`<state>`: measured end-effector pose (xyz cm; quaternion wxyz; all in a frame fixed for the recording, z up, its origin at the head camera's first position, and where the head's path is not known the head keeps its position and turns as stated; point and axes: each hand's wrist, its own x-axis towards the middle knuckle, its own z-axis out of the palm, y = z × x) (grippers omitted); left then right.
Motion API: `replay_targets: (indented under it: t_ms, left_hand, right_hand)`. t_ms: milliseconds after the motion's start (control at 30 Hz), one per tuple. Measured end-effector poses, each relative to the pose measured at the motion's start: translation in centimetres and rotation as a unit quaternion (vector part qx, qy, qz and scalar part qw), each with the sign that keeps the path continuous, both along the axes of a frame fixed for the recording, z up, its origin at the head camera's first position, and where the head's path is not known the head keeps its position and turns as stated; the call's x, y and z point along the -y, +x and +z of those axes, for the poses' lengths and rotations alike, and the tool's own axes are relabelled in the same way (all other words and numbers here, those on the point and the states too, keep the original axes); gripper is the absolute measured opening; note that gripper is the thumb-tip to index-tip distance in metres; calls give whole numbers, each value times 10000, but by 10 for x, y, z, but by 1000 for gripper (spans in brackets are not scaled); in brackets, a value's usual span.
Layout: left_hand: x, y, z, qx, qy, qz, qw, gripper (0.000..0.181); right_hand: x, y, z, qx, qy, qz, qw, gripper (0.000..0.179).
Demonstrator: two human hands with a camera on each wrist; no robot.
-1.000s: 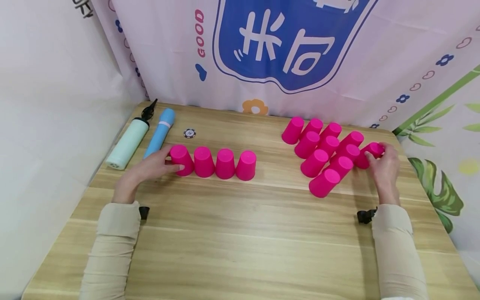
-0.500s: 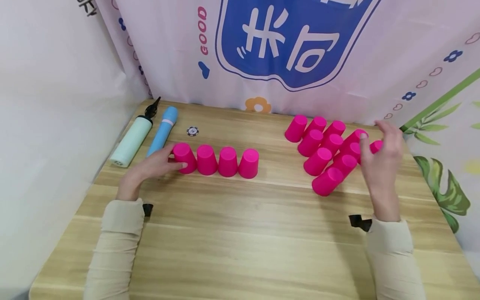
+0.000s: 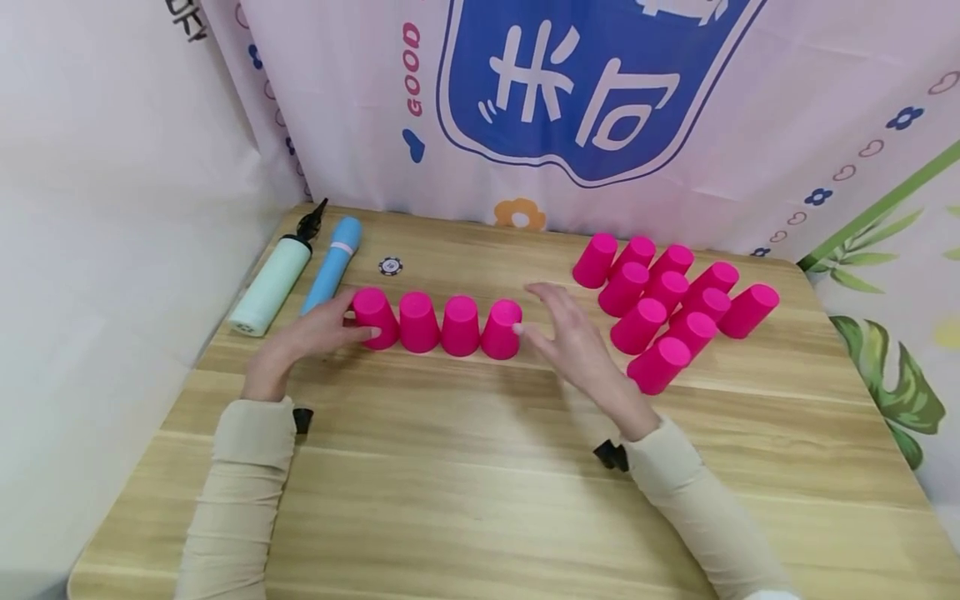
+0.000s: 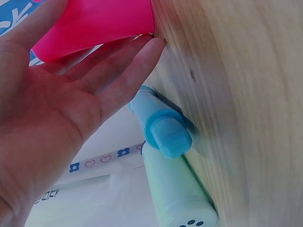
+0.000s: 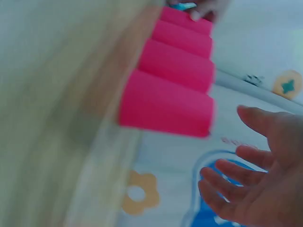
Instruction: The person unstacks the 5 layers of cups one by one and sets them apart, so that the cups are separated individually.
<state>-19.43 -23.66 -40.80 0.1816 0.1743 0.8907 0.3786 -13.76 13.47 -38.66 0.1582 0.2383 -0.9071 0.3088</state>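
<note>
Upside-down pink cups stand in a left-hand row on the wooden table. My left hand is at the row's leftmost cup, thumb on its front and fingers around its far left side. In the left wrist view that cup sits between thumb and fingers. My right hand is spread beside the rightmost cup of the row, its thumb tip at the cup's edge in the head view. The right wrist view shows a gap between this hand and the nearest cup.
A cluster of several more upside-down pink cups stands at the back right. At the back left lie a pale green hand pump and a blue tube-shaped item. A poker chip lies behind the row. A printed cloth hangs behind the table.
My right hand has let go of the cluster's far-right cup, lifted off and swung left to the row's right end. My left hand stays at the leftmost cup.
</note>
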Motion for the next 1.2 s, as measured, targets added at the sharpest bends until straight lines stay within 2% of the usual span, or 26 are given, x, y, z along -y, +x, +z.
replay_targets:
  t_ms: [100,200,400,467,533,600,667,733,800,900,967,1033,1133,1200]
  left_hand:
    - [-1,0,0,11,-13,17,10000,60]
    - [-2,1,1,9,4,10,10000,60]
    - [-2,3,1,-62,83,-21,9999,60]
    - [-1,5,1,-56,97,-18,9999,60]
    - [1,6,1,-40,102,-10,9999,59]
    - [2,6,0,-34,111,-10,9999,58]
    - [2,6,0,-46,138,-30,9999,58]
    - [1,4,1,-87,137,-46,9999,58]
    - [0,3,2,-92,146,-53,9998,59]
    - [0,1,3,-99,125,-60,9999,60]
    - [0,0,4,-93,128,-80,9998,60]
    - [0,0,4,-86,119,-106,9998,60]
    - [-1,0,2,-83,123,-143,9998,59]
    - [-2,0,1,-86,124,-151,9998,58]
  right_hand:
    - [14,-6,-14,265,331,62,9991,57]
    - [23,-10,-25,275,485,69,9984,55]
    - [29,-9,-30,79,402,-101,9991,52]
    - [28,-3,-26,-48,371,-83,9993,53]
    - [25,8,-14,-269,309,-55,9991,54]
    - [19,22,5,-686,221,-22,9974,54]
    - [9,37,30,-1220,-65,-65,9925,54]
    - [-7,48,55,-1868,-427,-204,9812,54]
    - [-29,56,78,-2437,-842,-581,9644,52]
    - [-69,61,99,-2791,-1168,-1640,9389,51]
    - [-99,60,104,-2626,-1289,-2487,9234,49]
    - [-128,59,100,-2289,-1334,-3203,9095,48]
    - [-165,56,86,-1864,-1402,-3866,8923,49]
    - [-184,54,74,-1658,-1317,-4158,8845,48]
